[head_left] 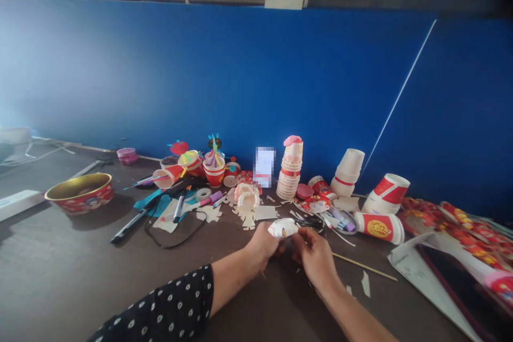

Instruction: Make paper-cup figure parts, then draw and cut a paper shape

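Note:
A white curved piece of cut paper cup with faint red marks is held up just above the table. My left hand closes round its left side. At its right edge the fingers of my right hand are pinched on it, partly hidden by the hand itself. Behind them lies a shaped white paper-cup cutout with fringed edges. Close beyond my right hand are black-handled scissors, and a thin wooden stick lies to its right.
Stacked paper cups stand at the back, near a blurred white card. A red-and-gold bowl, a black marker and decorated cups are on the left. At right are a tipped red cup and a dark phone.

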{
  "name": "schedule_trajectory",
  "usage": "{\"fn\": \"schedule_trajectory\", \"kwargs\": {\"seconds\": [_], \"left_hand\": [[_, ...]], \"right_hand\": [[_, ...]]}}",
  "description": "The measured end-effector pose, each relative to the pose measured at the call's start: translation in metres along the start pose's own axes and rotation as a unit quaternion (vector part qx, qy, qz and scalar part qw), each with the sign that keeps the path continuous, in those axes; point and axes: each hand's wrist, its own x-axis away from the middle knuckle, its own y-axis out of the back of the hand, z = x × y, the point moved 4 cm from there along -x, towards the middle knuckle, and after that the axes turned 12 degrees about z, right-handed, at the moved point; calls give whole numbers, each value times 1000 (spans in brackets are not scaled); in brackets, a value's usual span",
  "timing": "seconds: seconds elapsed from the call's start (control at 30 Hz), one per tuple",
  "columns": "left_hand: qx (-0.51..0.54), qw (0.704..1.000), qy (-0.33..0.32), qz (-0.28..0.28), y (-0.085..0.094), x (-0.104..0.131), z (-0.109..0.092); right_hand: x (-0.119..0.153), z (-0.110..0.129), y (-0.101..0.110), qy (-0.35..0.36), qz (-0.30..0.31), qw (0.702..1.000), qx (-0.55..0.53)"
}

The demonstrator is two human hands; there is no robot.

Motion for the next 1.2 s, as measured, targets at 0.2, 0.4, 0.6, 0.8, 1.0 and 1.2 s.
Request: {"fn": "schedule_trajectory", "kwargs": {"seconds": [0.2,0.4,0.6,0.8,1.0,1.2], "left_hand": [[-14,999,48,2,1,-3,5],[-44,998,49,6,2,-2,3],[-108,994,22,-7,-2,1,-2],[-139,990,24,-13,-1,1,0],[-71,997,7,0,1,-1,5],[-43,999,5,-9,5,-3,10]], "right_hand": [[1,1,-2,-8,16,999,-36],[2,3,-3,-20,19,999,-46],[2,0,0,-24,0,998,-52],[1,-2,2,-34,-24,996,-77],[1,-2,2,-46,-42,994,-93],[1,-3,1,-43,-17,995,-84]]}}
